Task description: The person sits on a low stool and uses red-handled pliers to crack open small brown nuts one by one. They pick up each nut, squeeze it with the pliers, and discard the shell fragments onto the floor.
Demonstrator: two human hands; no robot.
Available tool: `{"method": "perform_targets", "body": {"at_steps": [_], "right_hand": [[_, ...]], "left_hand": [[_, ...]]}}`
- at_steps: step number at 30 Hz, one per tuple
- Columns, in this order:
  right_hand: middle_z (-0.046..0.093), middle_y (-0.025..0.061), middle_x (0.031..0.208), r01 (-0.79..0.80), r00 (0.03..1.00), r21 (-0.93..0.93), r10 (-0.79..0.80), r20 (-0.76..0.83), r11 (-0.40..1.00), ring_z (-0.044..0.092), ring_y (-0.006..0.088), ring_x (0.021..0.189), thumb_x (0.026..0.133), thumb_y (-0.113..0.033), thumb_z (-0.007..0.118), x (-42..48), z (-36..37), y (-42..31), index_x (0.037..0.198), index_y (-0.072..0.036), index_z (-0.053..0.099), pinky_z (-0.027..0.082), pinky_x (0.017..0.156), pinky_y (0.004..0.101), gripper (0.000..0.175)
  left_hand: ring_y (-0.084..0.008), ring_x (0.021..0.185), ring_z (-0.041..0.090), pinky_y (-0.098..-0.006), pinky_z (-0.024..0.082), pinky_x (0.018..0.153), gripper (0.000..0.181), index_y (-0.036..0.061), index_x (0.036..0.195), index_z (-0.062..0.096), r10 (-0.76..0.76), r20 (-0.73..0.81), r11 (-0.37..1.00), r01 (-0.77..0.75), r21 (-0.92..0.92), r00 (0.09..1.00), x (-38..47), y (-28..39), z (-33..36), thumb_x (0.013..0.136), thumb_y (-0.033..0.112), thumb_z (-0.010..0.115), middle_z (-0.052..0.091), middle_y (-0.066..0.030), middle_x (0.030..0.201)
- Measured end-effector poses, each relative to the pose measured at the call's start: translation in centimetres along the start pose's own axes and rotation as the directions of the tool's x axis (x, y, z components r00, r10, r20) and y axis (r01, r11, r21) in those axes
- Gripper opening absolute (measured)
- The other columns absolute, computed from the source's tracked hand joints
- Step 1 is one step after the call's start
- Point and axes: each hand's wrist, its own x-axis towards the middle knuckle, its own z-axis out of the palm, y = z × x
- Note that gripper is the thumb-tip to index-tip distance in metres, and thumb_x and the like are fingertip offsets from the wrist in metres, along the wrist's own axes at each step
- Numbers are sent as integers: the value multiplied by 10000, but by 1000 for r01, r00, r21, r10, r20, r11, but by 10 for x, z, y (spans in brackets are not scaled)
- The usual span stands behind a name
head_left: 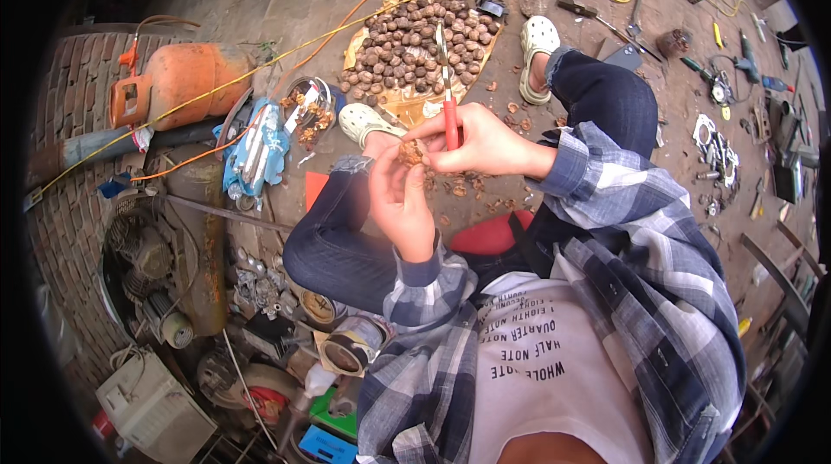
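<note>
My left hand [404,201] holds a walnut piece [411,152] between its fingertips. The fingers of my right hand [477,142] touch the same piece from the other side. A hand tool with a red handle [450,123] and a metal end is also held in my right hand, its metal part pointing away from me; its exact kind is unclear. Beyond my hands, a pile of whole walnuts [422,42] lies on brown paper [399,107]. Left of my shoe stands a container [310,115] holding walnut pieces. Broken shells [459,190] are scattered on the floor beneath my hands.
An orange gas cylinder [188,84] lies at the left, crossed by a yellow hose [214,91]. A hammer [576,6], a phone [623,57] and metal parts [714,149] are at the right. Cans [350,347] and a compressor [152,256] stand at lower left.
</note>
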Motion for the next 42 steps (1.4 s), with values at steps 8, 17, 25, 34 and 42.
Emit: {"method": "perform_targets", "body": {"at_steps": [8, 17, 25, 34, 42], "right_hand": [[652, 59, 734, 58, 998, -105, -58, 7, 993, 617, 79, 713, 701, -131, 647, -1, 0, -5, 1100, -30, 668, 493, 669, 235, 412], [638, 59, 703, 83, 995, -186, -92, -37, 979, 609, 79, 678, 697, -178, 691, 1, 2, 0, 1073, -44, 682, 486, 628, 243, 399], [625, 46, 713, 67, 997, -84, -69, -22, 994, 581, 69, 682, 696, -127, 663, 1, 1, -9, 1058, -20, 680, 487, 640, 242, 378], [631, 6, 788, -58, 997, 117, 52, 54, 991, 557, 52, 723, 738, -81, 640, 3, -10, -8, 1114, -25, 662, 472, 680, 214, 380], [622, 13, 806, -95, 982, 144, 69, 177, 985, 535, 47, 722, 750, -112, 646, 1, -13, -14, 1134, -34, 659, 459, 652, 220, 393]], "left_hand": [[-201, 1031, 589, -298, 475, 899, 335, -47, 1182, 484, -44, 15, 995, 46, -86, 999, 3, -6, -5, 858, -101, 553, 553, -117, 1142], [-195, 1056, 576, -296, 467, 913, 324, -45, 1188, 478, -23, 2, 996, 23, -85, 1000, 4, -13, -3, 874, -83, 547, 553, -113, 1146], [-199, 1050, 581, -295, 467, 913, 336, -42, 1197, 470, -19, 41, 997, 22, -79, 999, 6, -10, -5, 873, -74, 556, 546, -114, 1155], [-172, 1021, 563, -283, 456, 897, 391, -22, 1184, 472, -127, 283, 966, 183, -182, 951, 20, 7, -12, 826, -84, 615, 538, -100, 1130], [-167, 1012, 574, -282, 463, 894, 379, -22, 1155, 481, -147, 297, 981, 178, -79, 944, 18, 16, -19, 811, -106, 617, 572, -107, 1102]]}}
